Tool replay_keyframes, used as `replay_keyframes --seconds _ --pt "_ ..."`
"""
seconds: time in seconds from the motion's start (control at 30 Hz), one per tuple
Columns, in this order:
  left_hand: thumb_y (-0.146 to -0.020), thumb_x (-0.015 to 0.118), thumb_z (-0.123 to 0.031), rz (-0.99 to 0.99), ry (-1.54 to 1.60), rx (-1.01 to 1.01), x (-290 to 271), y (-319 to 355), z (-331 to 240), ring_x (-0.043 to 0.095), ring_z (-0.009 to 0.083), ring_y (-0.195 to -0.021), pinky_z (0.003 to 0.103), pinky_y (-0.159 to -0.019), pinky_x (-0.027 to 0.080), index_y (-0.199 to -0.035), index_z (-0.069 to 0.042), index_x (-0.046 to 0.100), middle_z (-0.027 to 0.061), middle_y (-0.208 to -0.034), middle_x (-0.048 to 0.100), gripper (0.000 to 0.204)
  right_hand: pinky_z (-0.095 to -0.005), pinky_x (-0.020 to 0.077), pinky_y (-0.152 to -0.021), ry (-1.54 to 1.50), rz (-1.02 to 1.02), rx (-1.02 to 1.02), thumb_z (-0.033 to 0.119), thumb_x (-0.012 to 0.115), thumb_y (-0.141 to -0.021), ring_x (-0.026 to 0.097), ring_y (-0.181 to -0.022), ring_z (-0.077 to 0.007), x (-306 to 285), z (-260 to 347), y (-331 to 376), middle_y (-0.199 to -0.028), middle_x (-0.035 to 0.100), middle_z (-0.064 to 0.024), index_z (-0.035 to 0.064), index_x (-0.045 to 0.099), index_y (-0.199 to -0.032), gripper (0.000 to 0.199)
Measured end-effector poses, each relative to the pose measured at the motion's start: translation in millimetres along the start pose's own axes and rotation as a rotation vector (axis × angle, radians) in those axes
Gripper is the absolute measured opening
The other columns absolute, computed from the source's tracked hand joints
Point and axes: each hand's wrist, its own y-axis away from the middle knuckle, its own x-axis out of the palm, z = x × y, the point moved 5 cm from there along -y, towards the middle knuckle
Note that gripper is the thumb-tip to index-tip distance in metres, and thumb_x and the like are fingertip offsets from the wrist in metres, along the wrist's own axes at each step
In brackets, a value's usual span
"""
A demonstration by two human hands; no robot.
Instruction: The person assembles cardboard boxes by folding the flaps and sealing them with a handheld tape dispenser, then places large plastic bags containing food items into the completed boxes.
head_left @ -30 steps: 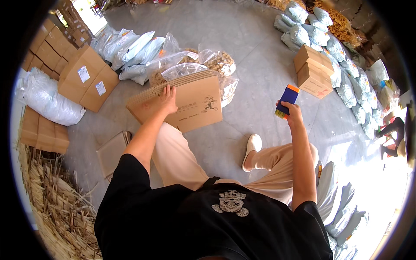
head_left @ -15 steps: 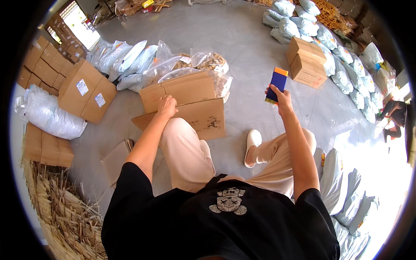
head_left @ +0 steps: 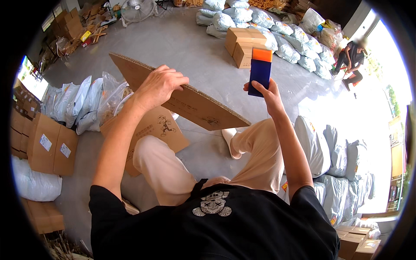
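My left hand (head_left: 161, 86) is closed over the upper edge of a flat, folded cardboard box (head_left: 195, 106). Tilted, the box hangs above the floor, sloping down to the right, with a printed figure near its lower end. Behind it, more flattened cardboard (head_left: 162, 130) with a printed figure leans near my left knee. My right hand (head_left: 265, 91) grips a flat, dark blue rectangular thing with an orange end (head_left: 261, 71), held upright to the right of the box; its exact kind I cannot make out.
Brown cartons (head_left: 247, 41) stand before a pile of pale plastic sacks (head_left: 286, 47). More sacks (head_left: 310, 145) are by my right side, and cartons (head_left: 52, 143) by my left. A person (head_left: 353, 60) sits at the right. A fan (head_left: 138, 12) stands far back.
My left hand has lifted the folded cardboard box off the stack and swung it up and rightward. My right hand still holds the blue and orange thing. The view has turned to the right.
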Motion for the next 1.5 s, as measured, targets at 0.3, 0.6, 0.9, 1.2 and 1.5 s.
replay_keyframes --seconds 0.3,0.6,0.9,1.2,1.5 --pt "-0.068 0.054 0.003 0.156 0.132 0.046 83 -18 -26 0.053 0.0184 -0.085 0.037 -0.095 0.035 -0.080 -0.005 0.061 0.0031 -0.077 0.058 0.016 -0.0311 0.0428 -0.081 0.148 0.183 0.041 0.042 0.072 -0.070 0.050 -0.096 -0.0185 50 -57 77 -0.103 0.049 -0.0134 -0.0026 0.036 -0.107 0.068" --pt "-0.076 0.060 -0.019 0.211 0.284 0.136 205 2 -99 0.043 0.0236 -0.115 0.045 -0.106 0.021 -0.084 -0.011 0.063 0.0057 -0.097 0.057 0.012 -0.0436 0.0447 -0.070 0.632 -0.002 0.413 0.029 0.070 -0.063 0.057 -0.083 -0.0387 41 -178 160 -0.084 0.056 -0.0261 -0.0047 0.036 -0.095 0.058" --pt "-0.088 0.046 -0.030 -0.267 0.741 -0.841 239 6 -74 0.003 0.0404 -0.131 0.043 -0.107 0.007 -0.133 0.010 0.001 0.0331 -0.138 0.001 0.076 -0.0474 0.0437 -0.067 0.710 -0.114 0.549 0.027 0.067 -0.066 0.055 -0.077 -0.0432 47 -131 179 -0.078 0.055 -0.0280 -0.0015 0.035 -0.097 0.053" --pt "-0.093 0.034 -0.025 -0.426 0.901 -0.878 277 -2 -56 0.007 0.0277 -0.133 0.034 -0.107 0.010 -0.137 0.003 0.005 0.0194 -0.143 0.007 0.059 -0.0446 0.0446 -0.065 0.699 -0.122 0.488 0.031 0.072 -0.064 0.056 -0.077 -0.0425 48 -147 154 -0.081 0.055 -0.0279 -0.0041 0.035 -0.097 0.061" --pt "-0.094 0.031 -0.030 -0.405 0.975 -0.958 294 26 -36 0.008 0.0285 -0.133 0.034 -0.107 0.011 -0.136 0.003 0.007 0.0199 -0.143 0.008 0.059 -0.0331 0.0436 -0.071 0.379 -0.164 0.390 0.048 0.079 -0.056 0.049 -0.082 -0.0219 54 -184 157 -0.088 0.048 -0.0159 -0.0078 0.036 -0.096 0.081"
